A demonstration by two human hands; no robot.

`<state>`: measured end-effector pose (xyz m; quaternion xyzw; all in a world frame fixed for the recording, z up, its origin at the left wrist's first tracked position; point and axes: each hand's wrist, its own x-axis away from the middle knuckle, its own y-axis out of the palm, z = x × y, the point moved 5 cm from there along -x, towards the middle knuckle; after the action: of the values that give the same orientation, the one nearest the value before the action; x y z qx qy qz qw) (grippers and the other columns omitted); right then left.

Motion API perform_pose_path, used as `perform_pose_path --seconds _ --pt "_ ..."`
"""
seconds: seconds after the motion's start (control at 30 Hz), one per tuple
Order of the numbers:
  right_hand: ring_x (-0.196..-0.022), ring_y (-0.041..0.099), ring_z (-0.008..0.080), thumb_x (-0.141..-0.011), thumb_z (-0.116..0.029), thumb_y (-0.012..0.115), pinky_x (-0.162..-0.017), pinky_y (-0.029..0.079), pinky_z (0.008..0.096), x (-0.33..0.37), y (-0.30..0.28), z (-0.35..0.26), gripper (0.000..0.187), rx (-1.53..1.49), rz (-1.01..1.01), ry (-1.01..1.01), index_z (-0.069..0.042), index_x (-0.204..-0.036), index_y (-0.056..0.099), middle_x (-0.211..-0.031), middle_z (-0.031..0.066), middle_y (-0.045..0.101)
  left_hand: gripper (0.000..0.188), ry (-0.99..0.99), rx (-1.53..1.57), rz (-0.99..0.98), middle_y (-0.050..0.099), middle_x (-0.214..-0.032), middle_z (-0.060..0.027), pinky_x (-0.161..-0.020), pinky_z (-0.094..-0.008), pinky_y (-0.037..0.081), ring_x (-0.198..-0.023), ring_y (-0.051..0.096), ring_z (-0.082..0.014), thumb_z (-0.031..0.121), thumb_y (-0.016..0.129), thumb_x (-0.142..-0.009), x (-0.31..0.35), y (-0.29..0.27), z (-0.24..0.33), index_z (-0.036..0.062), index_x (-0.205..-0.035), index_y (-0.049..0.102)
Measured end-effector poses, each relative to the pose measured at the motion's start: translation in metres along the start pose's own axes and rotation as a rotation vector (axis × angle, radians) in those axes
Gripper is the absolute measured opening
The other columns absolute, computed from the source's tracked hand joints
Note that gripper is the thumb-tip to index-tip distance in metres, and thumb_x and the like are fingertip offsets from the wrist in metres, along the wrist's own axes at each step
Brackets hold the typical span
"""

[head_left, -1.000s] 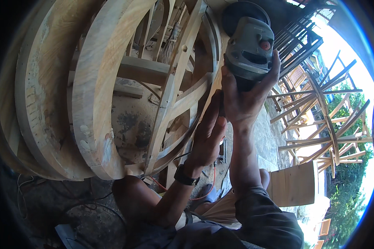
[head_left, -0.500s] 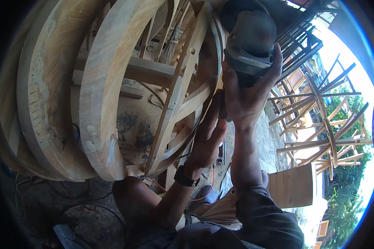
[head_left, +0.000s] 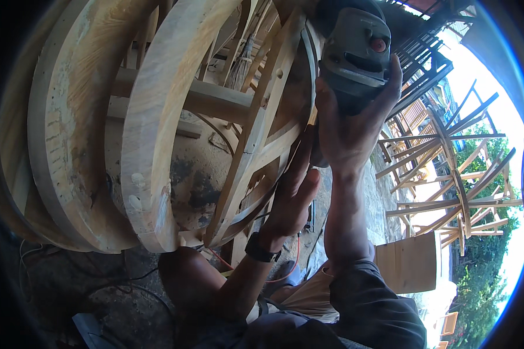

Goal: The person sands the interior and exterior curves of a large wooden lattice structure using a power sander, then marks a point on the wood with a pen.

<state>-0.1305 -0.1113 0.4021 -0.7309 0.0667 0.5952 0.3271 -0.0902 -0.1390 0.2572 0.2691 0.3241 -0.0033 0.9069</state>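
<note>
My right hand (head_left: 353, 131) grips an angle grinder (head_left: 358, 49) from below, just behind its head; a red button shows there. Thumb and fingers curve around opposite sides of the dark housing. My left hand (head_left: 291, 195), with a dark watch at the wrist, is lower and to the left. Its fingers reach straight up along the grinder's rear end, which shows between them and the thumb; the fingertips are partly hidden. Close beside these fingers runs a thin curved wooden rim (head_left: 312, 64). The grinder's far side, near the rim's upper part, is dark and blurred.
Broad curved wooden pieces (head_left: 148, 128) stand at the left, joined by a crossbeam (head_left: 218, 100). A straight slat (head_left: 256, 125) crosses in front of the rim. Cables (head_left: 148, 285) lie on the floor. A spoked wooden frame (head_left: 448, 145) and a wooden block (head_left: 410, 262) are at the right.
The grinder and my right hand have shifted slightly right, and its head now shows the red button more sharply. The wooden pieces appear slightly farther right in view.
</note>
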Motion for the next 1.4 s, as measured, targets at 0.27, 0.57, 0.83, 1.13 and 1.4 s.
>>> perform_pose_path --seconds 0.27,0.57,0.83,1.13,1.4 --pt "-0.118 0.055 0.0308 -0.084 -0.003 0.072 -0.098 0.047 0.0386 0.014 -0.005 0.006 0.090 0.005 0.006 -0.003 0.002 -0.150 0.013 -0.133 0.0248 0.045 0.065 0.019 0.065 0.038 0.025 -0.161 -0.0167 -0.120 -0.0402 0.015 -0.150 0.020 -0.0278 0.040 0.038 -0.105 0.000 0.003 -0.006 0.0016 -0.155 0.022" --pt "-0.123 0.049 0.0342 -0.081 -0.013 0.074 -0.103 0.041 0.0432 0.040 -0.011 0.020 0.096 -0.217 0.092 0.169 0.002 -0.152 0.011 -0.137 0.0255 0.040 0.060 -0.022 0.076 0.115 0.039 -0.153 -0.0186 -0.118 -0.0395 0.023 -0.144 0.033 -0.0284 0.040 0.036 -0.106 0.006 -0.001 -0.015 -0.0011 -0.149 0.037" --pt "-0.123 0.049 0.0314 -0.081 -0.011 0.075 -0.103 0.041 0.0419 0.043 -0.013 0.019 0.094 0.084 0.027 0.055 0.000 -0.152 0.014 -0.135 0.0232 0.042 0.056 -0.024 0.196 0.133 0.040 -0.152 -0.0188 -0.118 -0.0399 0.024 -0.143 0.034 -0.0275 0.037 0.036 -0.107 0.004 0.002 -0.021 -0.0022 -0.147 0.039" --pt "-0.121 0.052 0.0303 -0.080 -0.006 0.073 -0.101 0.045 0.0397 0.039 -0.013 0.013 0.092 0.083 0.016 0.060 0.000 -0.151 0.015 -0.134 0.0238 0.043 0.052 0.015 0.156 0.179 0.044 -0.149 -0.0188 -0.117 -0.0402 0.026 -0.141 0.038 -0.0274 0.032 0.036 -0.107 0.006 0.000 -0.019 -0.0027 -0.146 0.040" --pt "-0.118 0.052 0.0370 -0.081 -0.012 0.073 -0.101 0.041 0.0463 0.053 -0.013 0.027 0.097 -0.252 0.111 0.212 0.005 -0.151 0.009 -0.134 0.0283 0.040 0.050 -0.035 0.116 0.140 0.046 -0.148 -0.0167 -0.114 -0.0393 0.030 -0.140 0.040 -0.0262 0.030 0.038 -0.107 0.008 0.001 -0.025 0.0000 -0.146 0.042"
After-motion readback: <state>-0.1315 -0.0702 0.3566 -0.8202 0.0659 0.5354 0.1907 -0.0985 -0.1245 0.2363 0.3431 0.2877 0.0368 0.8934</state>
